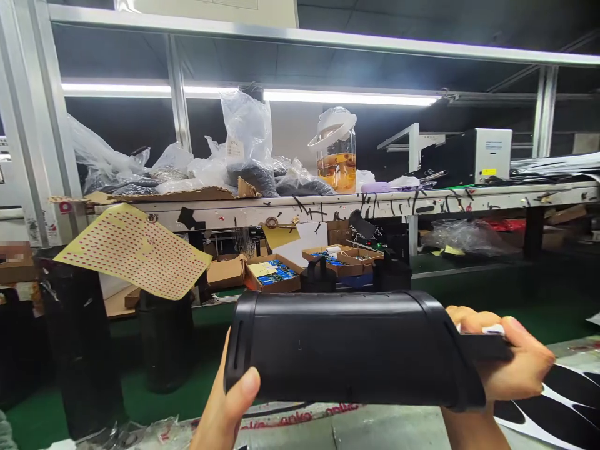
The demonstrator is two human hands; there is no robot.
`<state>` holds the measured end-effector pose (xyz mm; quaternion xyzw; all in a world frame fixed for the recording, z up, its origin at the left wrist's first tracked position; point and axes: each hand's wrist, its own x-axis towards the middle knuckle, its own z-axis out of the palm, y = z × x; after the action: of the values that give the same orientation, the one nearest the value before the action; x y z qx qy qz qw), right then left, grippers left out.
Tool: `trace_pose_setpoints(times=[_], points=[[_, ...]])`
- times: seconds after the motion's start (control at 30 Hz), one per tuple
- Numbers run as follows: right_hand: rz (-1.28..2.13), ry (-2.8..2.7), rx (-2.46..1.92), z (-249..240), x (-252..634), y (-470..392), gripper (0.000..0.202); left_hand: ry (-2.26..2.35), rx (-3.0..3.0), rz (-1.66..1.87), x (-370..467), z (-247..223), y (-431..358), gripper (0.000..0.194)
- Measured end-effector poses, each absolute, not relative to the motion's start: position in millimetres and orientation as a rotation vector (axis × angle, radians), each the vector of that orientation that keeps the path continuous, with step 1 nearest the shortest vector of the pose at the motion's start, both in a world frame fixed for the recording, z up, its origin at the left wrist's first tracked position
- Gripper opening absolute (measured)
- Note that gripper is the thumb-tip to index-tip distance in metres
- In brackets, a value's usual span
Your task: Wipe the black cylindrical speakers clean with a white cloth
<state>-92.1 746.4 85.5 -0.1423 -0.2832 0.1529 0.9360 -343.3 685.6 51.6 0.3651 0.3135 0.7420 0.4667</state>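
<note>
A black plastic cylindrical housing (349, 350) lies sideways in the air in front of me, with slots in its left end band. My left hand (237, 394) grips that left end, the thumb on the near side and the other fingers hidden behind. At the other end, my right hand (515, 356) is closed around a black handle-like piece (487, 347) that sticks out of the housing. Something small and white (493, 329) shows between the right fingers; I cannot tell what it is.
A sheet of red-dotted stickers (140, 250) hangs from the shelf edge (225, 212). Bags of small parts (253, 175) and a jar of amber liquid (336, 165) stand above. Cardboard boxes (274, 275) sit behind the housing. Black oval pieces on white sheets (557, 406) lie at right.
</note>
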Motion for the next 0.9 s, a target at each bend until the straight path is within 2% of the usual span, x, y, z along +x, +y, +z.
trace_pose_setpoints(times=[0.13, 0.2, 0.33, 0.5, 0.57, 0.73, 0.8, 0.9], points=[[0.229, -0.66, -0.294, 90.8, -103.0, 736.2, 0.033, 0.866, 0.458, 1.69, -349.6, 62.4, 681.1, 0.042], [0.269, -0.675, -0.302, 90.7, -107.6, 735.1, 0.034, 0.882, 0.333, 1.722, -351.1, 71.6, 679.5, 0.029], [0.336, -0.676, -0.314, 85.8, -112.1, 741.0, 0.038, 0.862, 0.227, 1.776, -348.8, 86.0, 678.7, 0.014], [0.365, -0.836, -0.254, 79.3, -117.9, 744.1, 0.043, 0.816, 0.219, 1.896, -349.5, 85.9, 682.7, 0.007], [0.385, -0.897, -0.231, 79.5, -122.6, 741.9, 0.04, 0.765, 0.204, 1.97, -355.1, 78.5, 684.9, 0.018], [0.502, -0.731, -0.346, 83.7, -127.2, 746.5, 0.022, 0.747, 0.231, 2.239, -368.3, 61.3, 681.0, 0.061], [0.648, -0.758, -0.537, 82.6, -124.2, 755.3, 0.026, 0.718, 0.452, 2.33, -368.2, 63.5, 674.6, 0.078], [1.058, -0.948, -0.756, 76.8, -122.2, 769.2, 0.037, 0.673, 0.889, 2.403, -364.4, 73.4, 664.8, 0.103]])
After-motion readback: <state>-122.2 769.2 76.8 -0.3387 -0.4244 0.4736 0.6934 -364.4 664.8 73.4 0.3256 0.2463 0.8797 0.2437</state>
